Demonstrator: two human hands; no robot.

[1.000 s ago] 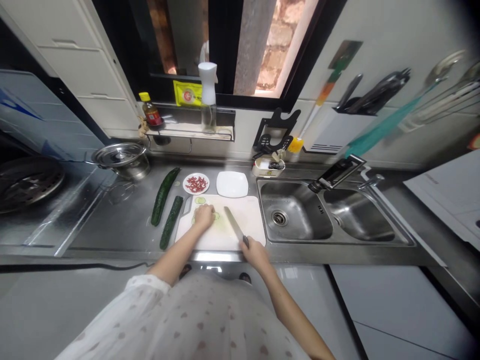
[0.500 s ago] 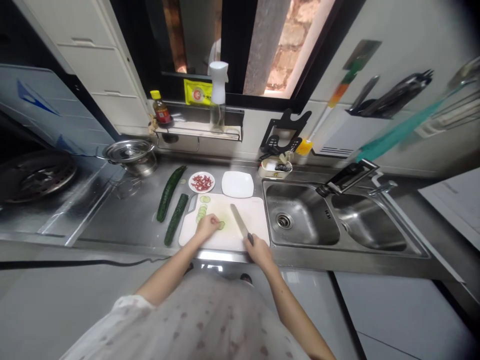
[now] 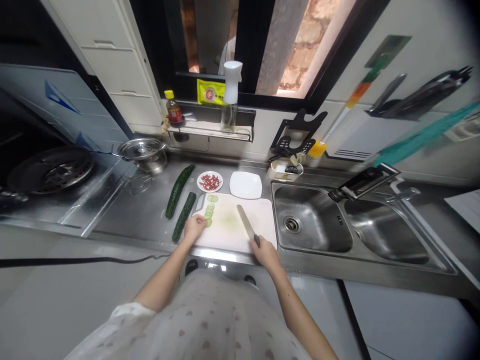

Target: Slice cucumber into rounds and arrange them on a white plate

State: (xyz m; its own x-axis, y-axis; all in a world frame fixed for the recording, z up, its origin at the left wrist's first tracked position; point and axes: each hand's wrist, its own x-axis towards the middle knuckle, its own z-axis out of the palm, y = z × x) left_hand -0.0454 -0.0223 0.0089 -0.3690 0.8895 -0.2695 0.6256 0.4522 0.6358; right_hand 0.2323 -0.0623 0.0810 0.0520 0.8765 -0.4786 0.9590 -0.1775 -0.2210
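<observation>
A white cutting board (image 3: 240,232) lies on the steel counter in front of me. My right hand (image 3: 265,251) grips the dark handle of a knife (image 3: 246,225), its blade resting flat over the board. My left hand (image 3: 194,228) sits at the board's left edge, fingers curled down beside a short row of cucumber slices (image 3: 209,212); whether it holds a slice is hidden. Just left of the board lie a cucumber piece (image 3: 183,216) and a longer whole cucumber (image 3: 180,183).
Behind the board stand a small plate of red chopped bits (image 3: 209,181) and a white square dish (image 3: 245,184). A double sink (image 3: 337,225) is to the right, a steel pot (image 3: 144,152) and stove (image 3: 48,172) to the left. Bottles stand on a wall shelf (image 3: 210,130).
My left hand slid from the board's middle to its left edge, leaving the slices in a row. The knife hand stayed put. My view shifted left.
</observation>
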